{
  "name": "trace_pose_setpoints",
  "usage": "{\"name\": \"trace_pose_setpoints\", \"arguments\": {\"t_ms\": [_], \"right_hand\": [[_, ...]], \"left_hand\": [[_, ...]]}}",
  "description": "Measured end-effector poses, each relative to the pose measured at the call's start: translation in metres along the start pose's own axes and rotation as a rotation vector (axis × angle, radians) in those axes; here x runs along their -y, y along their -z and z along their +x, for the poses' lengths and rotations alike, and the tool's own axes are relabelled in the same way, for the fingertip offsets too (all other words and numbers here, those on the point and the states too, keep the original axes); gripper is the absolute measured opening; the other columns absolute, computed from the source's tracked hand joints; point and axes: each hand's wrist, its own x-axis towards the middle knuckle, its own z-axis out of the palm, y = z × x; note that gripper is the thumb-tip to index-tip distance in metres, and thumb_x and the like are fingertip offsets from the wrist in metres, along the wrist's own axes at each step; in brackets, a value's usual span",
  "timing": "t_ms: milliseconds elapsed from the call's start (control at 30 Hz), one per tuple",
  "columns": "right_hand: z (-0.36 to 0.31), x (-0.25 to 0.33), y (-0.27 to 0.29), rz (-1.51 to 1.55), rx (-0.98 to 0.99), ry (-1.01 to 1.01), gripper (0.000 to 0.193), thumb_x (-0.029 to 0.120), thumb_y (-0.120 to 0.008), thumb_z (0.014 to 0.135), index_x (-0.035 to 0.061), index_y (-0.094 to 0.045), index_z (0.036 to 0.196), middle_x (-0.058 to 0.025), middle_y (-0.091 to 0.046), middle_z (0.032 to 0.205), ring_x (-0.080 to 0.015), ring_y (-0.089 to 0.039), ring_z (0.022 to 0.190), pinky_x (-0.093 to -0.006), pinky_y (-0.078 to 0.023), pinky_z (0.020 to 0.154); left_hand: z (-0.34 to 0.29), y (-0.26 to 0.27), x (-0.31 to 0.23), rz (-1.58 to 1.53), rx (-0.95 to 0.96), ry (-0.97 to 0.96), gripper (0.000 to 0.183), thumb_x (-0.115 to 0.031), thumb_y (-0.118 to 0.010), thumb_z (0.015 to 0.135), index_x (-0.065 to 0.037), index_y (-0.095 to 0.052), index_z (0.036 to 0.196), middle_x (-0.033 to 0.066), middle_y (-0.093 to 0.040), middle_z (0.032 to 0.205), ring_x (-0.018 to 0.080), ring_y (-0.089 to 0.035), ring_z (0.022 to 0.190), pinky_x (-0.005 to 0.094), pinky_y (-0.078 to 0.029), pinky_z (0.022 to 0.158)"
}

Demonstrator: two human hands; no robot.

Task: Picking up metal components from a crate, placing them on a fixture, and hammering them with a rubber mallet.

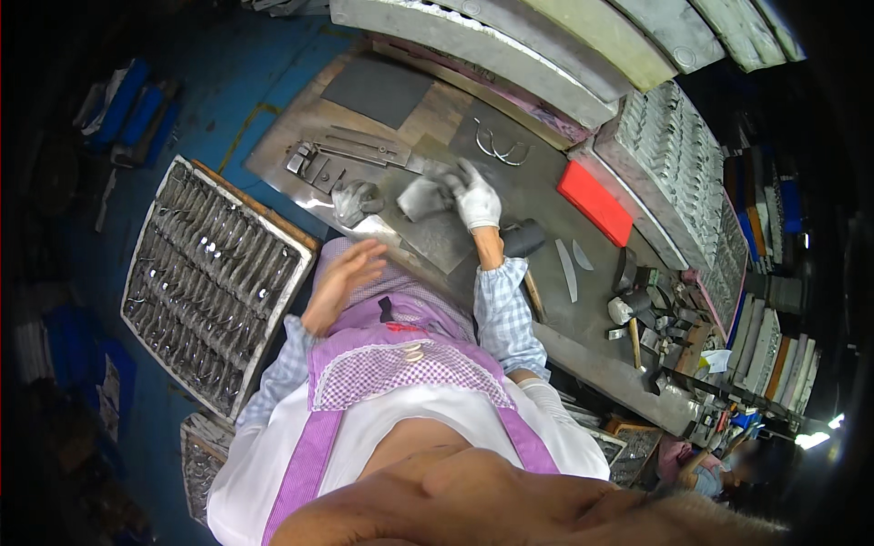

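Observation:
My left hand [348, 278] is bare and slightly blurred, held in front of the apron with its fingers stretched out and nothing in it. A white work glove, dark at the fingertips, covers my right hand [478, 202]. Its smeared fingertips meet a crumpled grey-white cloth-like piece [424, 197] over the bench; whether they grip it, I cannot tell. Left of that lies another crumpled grey piece [357, 202]. Farther up are a metal fixture [314, 168] and a flat caliper-like tool [369, 147]. Beside my right wrist rests a hammer [523, 238] with a wooden handle.
Thin curved metal pieces [499, 147] and a red block [595, 202] lie on the metal bench [482, 291]. Blade-shaped strips [567, 269] are nearer. A tray [214, 282] of shiny curved parts stands at left. Stacked trays [669, 168] and a second hammer [635, 341] are at right.

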Motion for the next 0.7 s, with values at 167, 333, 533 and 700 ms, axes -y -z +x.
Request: {"name": "trace_pose_setpoints", "arguments": {"t_ms": [167,333,533,700], "right_hand": [[-0.046,0.031,-0.020,1.006,0.090,-0.050,0.038,0.030,-0.050,0.100,-0.0011,-0.057,0.122,-0.0144,-0.067,0.109,-0.0267,-0.065,0.099,-0.0371,-0.052,0.088],[-0.060,0.021,-0.043,1.720,0.082,-0.251,0.037,0.026,-0.049,0.101,-0.0037,-0.053,0.123,-0.0182,-0.061,0.118,-0.0292,-0.061,0.107,-0.0417,-0.050,0.094],[-0.065,0.021,-0.056,1.800,0.143,-0.188,0.047,0.028,-0.048,0.101,-0.0003,-0.042,0.138,-0.0188,-0.043,0.142,-0.0295,-0.041,0.132,-0.0440,-0.036,0.108],[-0.084,0.024,-0.038,3.772,1.040,-1.375,0.049,0.022,-0.045,0.100,0.0067,-0.038,0.146,-0.0078,-0.036,0.151,-0.0263,-0.034,0.139,-0.0480,-0.027,0.113]], "left_hand": [[0.076,-0.024,-0.005,0.381,-0.168,-0.370,0.038,-0.022,-0.058,0.097,-0.001,-0.058,0.128,0.0082,-0.064,0.119,0.0118,-0.059,0.103,0.0249,-0.047,0.086],[0.125,-0.036,-0.001,0.379,-0.177,-0.398,0.020,-0.006,-0.064,0.090,0.001,-0.070,0.108,0.0038,-0.069,0.100,0.0079,-0.061,0.087,0.0208,-0.047,0.076],[0.165,-0.035,0.019,-0.021,-0.408,-0.300,0.018,-0.001,-0.062,0.089,0.004,-0.071,0.104,0.0024,-0.069,0.089,0.0075,-0.056,0.068,0.0206,-0.042,0.063],[0.197,-0.015,0.010,-0.305,-0.477,-0.308,0.018,-0.004,-0.065,0.088,0.004,-0.068,0.104,0.0017,-0.066,0.085,0.0085,-0.052,0.066,0.0220,-0.039,0.060]]}}
